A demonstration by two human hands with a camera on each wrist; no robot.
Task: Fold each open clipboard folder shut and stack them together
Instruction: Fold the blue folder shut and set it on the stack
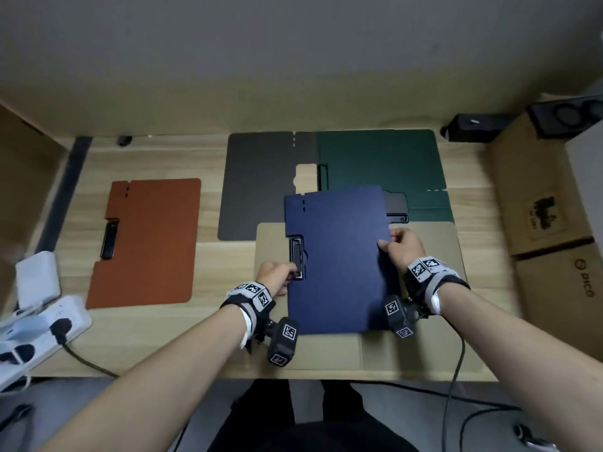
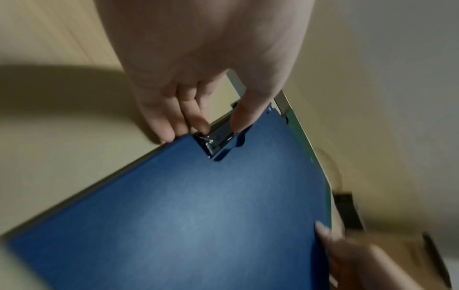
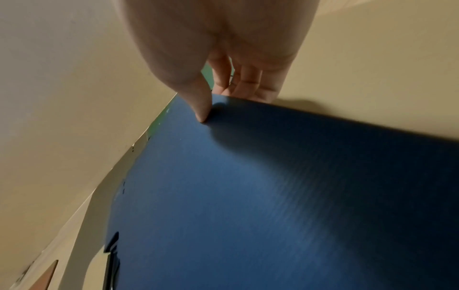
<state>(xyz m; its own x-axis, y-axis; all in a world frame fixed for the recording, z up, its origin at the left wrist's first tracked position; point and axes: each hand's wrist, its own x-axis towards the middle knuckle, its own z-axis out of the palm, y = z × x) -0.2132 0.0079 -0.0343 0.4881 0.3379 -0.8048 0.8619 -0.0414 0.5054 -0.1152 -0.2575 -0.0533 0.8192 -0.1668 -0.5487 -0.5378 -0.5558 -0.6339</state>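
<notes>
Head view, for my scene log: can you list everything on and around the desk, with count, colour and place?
blue folder: 1, navy, folded shut, front centre, held by both hands
orange folder: 1, rust orange, folded shut, left on the desk
black folder: 1, charcoal, open, rear centre
green folder: 1, dark green, open, rear right
tan folder: 1, tan, open, under the blue folder
desk: 1, light wood
power strip: 1, white, front left edge, black plug in it
white adapter: 1, white, beside the power strip
cardboard boxes: 2, brown, right side
black device: 1, rear right
left hand: grips the blue folder at its clip
right hand: pinches the blue folder's right edge
</notes>
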